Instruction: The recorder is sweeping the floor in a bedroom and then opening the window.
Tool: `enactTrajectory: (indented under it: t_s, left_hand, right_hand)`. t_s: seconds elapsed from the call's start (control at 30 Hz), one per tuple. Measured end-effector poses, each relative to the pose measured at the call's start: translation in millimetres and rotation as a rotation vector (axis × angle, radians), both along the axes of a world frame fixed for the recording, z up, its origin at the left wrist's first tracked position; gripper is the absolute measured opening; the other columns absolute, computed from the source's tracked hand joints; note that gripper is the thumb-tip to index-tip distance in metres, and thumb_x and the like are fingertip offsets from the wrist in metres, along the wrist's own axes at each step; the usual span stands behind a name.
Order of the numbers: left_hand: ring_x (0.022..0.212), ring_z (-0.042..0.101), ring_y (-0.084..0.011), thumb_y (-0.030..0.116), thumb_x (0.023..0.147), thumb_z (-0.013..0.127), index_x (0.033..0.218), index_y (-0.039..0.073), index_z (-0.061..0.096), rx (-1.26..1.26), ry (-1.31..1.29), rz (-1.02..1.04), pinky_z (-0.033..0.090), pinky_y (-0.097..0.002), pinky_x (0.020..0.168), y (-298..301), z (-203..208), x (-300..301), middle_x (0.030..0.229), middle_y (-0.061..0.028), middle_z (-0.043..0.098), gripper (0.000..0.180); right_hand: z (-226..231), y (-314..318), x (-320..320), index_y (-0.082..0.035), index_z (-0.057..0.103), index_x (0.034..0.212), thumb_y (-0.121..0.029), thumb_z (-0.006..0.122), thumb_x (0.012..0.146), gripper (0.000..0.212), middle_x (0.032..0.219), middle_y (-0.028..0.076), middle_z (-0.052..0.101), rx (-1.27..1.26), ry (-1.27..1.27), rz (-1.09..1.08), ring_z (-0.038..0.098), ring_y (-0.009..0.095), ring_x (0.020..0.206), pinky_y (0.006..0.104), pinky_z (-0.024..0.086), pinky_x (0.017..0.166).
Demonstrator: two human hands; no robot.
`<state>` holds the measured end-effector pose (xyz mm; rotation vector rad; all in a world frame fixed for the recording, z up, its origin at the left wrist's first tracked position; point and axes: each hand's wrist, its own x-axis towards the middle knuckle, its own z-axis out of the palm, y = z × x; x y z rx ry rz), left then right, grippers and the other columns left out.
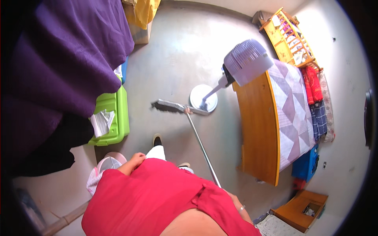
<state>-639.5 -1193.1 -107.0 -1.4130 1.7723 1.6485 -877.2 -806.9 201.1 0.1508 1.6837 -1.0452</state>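
Note:
A push broom (201, 143) with a slim metal pole and a long grey head with dark bristles lies against the floor ahead of me. Its head touches or overlaps the round white base of a standing fan (246, 63). The pole slants back toward my right side, where its upper end passes behind my red shirt. My right hand (233, 198), with a band at the wrist, is at that end of the pole; its fingers are mostly hidden. My left hand (137, 160) hangs by the shirt's hem, fingers curled, with nothing visible in it.
A bed with a wooden end board (258, 129) and patterned sheet stands right of the fan. To the left are a green plastic bin (123, 114), a pink-and-white basket (114, 159) and a hanging purple cloth (75, 51). A wooden cabinet (301, 208) stands at the lower right.

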Motion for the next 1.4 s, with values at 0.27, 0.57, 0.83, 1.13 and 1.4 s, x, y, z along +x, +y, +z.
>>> enactTrajectory:
  t_s: [0.27,0.57,0.83,1.13,1.4]
  left_hand:
    - [0.065,0.053,-0.0115,0.021,0.079,0.057,0.091,0.004,0.062,0.136,-0.127,0.296,0.044,-0.0263,0.056,-38.5,22.3,62.5,0.075,-0.004,0.06,0.022]
    - [0.073,0.057,-0.0124,0.023,0.082,0.057,0.095,0.003,0.061,0.174,-0.128,0.438,0.046,-0.0256,0.065,4.3,-38.5,161.8,0.082,-0.0056,0.062,0.024]
    - [0.073,0.057,-0.0114,0.025,0.083,0.058,0.097,0.003,0.061,0.251,0.001,0.371,0.047,-0.0254,0.067,10.8,-46.4,144.9,0.083,-0.0037,0.063,0.026]
    - [0.076,0.059,-0.0131,0.028,0.078,0.062,0.094,0.004,0.062,0.078,-0.008,0.183,0.047,-0.0269,0.069,12.0,-30.1,97.8,0.084,-0.0062,0.064,0.029]
    - [0.079,0.061,-0.0184,0.028,0.073,0.059,0.093,0.005,0.063,-0.119,-0.03,-0.145,0.047,-0.0297,0.071,48.8,-17.9,34.0,0.085,-0.0097,0.065,0.03]
  right_hand:
    - [-157.6,-211.1,-126.2,-0.006,0.034,0.132,-0.013,0.064,0.076,0.065,0.057,0.004,0.053,0.02,0.19,0.24,0.049,0.011,0.044,0.0263,0.041,0.04]
    - [-246.6,-435.5,-209.2,-0.005,0.029,0.134,-0.01,0.061,0.076,0.066,0.059,0.007,0.053,0.119,0.289,0.341,0.049,0.013,0.046,0.0282,0.04,0.041]
    - [-294.3,-278.7,-119.1,-0.01,0.032,0.133,-0.007,0.062,0.073,0.067,0.06,0.006,0.053,0.208,0.184,0.471,0.053,0.016,0.047,0.031,0.046,0.04]
    - [-259.4,21.1,5.8,-0.011,0.037,0.131,-0.014,0.063,0.076,0.061,0.104,0.016,0.059,0.214,0.438,0.711,0.06,0.024,0.089,0.0337,0.05,0.073]
    - [-253.8,221.4,136.6,-0.006,0.04,0.128,-0.021,0.062,0.078,0.058,0.117,0.019,0.053,0.005,0.155,0.249,0.054,0.023,0.105,0.0317,0.044,0.085]
